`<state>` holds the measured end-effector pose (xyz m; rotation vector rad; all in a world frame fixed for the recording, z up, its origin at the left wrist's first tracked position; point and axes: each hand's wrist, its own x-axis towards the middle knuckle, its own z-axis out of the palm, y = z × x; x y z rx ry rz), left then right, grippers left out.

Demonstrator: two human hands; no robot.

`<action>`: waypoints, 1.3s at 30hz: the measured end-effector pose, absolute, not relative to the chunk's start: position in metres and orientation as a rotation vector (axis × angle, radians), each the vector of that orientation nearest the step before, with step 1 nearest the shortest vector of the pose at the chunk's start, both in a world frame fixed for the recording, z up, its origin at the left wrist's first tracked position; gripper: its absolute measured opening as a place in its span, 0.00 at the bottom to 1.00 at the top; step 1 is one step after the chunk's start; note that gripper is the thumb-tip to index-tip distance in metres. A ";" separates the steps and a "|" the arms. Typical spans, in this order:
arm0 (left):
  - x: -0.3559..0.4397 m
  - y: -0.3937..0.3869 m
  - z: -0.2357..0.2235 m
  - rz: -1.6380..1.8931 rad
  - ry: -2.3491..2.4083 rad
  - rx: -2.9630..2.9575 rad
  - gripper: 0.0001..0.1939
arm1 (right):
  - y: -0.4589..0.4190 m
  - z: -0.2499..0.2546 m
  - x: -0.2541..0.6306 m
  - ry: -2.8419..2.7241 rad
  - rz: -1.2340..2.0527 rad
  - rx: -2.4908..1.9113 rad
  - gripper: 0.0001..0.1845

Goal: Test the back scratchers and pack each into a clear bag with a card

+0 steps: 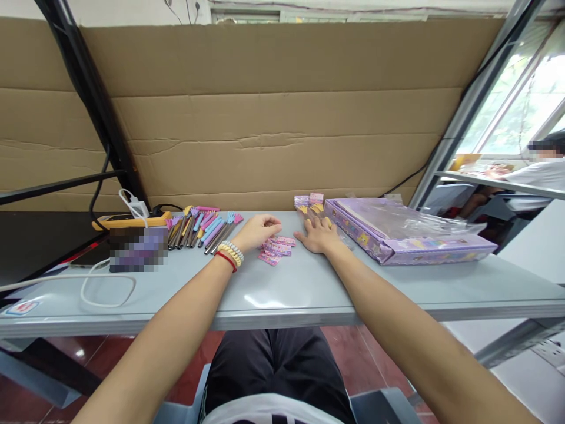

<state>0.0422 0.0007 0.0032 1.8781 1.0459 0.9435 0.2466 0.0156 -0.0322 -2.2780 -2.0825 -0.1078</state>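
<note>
My left hand (257, 232), with beaded bracelets and a red band at the wrist, hovers by a small pile of pink printed cards (278, 246). Its fingers are curled together, and whatever they may hold is hidden. Flat on the table lies my right hand (321, 235), fingers spread, over clear plastic packets (309, 202) with pink printed tops and yellow pieces inside. To the left of my left hand is a bunch of forks or spoons (203, 227) with metal shafts and purple, blue, pink and yellow ends.
A purple printed box (397, 235) with clear film on top sits at the right. Leftward are a white charger (138, 207), its cable (108, 305), and a yellow-edged device (132, 221). Cardboard (282, 118) walls off the back. Another person (541, 171) sits far right.
</note>
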 end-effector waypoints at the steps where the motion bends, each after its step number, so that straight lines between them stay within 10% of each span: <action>1: 0.042 0.002 0.003 0.946 1.041 1.887 0.09 | 0.017 -0.033 0.247 -2.074 -0.074 -2.292 0.43; 22: 0.038 0.006 -0.001 0.920 1.075 1.995 0.11 | 0.011 -0.030 0.246 -2.028 -0.109 -2.196 0.46; 39: 0.029 0.016 -0.009 0.632 1.315 2.680 0.16 | -0.005 0.011 0.302 -1.385 -0.245 -1.814 0.14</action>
